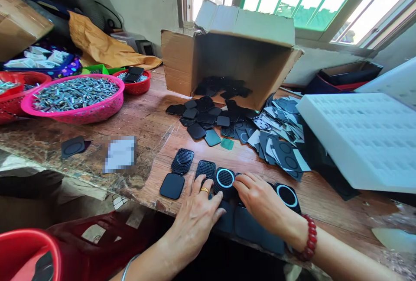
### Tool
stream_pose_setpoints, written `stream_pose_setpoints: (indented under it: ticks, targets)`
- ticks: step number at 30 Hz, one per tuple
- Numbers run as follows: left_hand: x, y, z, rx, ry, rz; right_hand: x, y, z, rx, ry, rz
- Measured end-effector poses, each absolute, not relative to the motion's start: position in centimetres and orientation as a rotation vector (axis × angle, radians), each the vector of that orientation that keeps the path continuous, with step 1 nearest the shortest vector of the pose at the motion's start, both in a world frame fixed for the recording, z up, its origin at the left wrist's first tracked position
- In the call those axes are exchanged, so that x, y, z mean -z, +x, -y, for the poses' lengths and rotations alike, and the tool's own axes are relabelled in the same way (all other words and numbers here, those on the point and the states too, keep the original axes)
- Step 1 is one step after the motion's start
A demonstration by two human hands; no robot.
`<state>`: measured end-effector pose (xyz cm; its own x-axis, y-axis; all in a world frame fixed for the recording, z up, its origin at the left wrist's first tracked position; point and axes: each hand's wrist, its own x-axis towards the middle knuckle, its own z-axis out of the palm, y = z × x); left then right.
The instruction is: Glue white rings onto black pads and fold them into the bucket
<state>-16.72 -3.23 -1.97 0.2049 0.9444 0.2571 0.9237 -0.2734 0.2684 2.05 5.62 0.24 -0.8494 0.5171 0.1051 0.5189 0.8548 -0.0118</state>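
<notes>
Several black square pieces lie in a row along the bench's front edge. My left hand (198, 207), with a gold ring, rests with its fingers apart over the row, by a piece with a white ring (225, 179) and a ridged black piece (206, 169). My right hand (256, 194) has its fingertips pressed together at the white-ringed piece's right side; what they hold, if anything, is hidden. A hinged black piece (182, 161) lies open at the left, its plain half (172, 185) nearer the edge. Another white-ringed piece (287, 196) sits right of my right hand.
A cardboard box (178, 62) lies on its side, black pieces (204, 110) spilling out. Grey ring-marked sheets (286, 155) are piled beside white foam trays (357, 138). At the left are a pink basket (81, 114) of metal parts, a red basket (138, 87) and a red bucket (32, 237).
</notes>
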Motion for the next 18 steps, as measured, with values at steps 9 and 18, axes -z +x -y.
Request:
stream_pose_setpoints:
  ticks: [9,18]
  targets:
    - [3.0,-16.6,2.3,-0.760,2.446,-1.873,-6.7,9.4,-12.2,-0.082,-1.125,2.709]
    - [6.4,-20.0,-1.6,-1.000,3.094,-1.567,-19.8,24.5,-22.5,-0.103,-2.139,1.685]
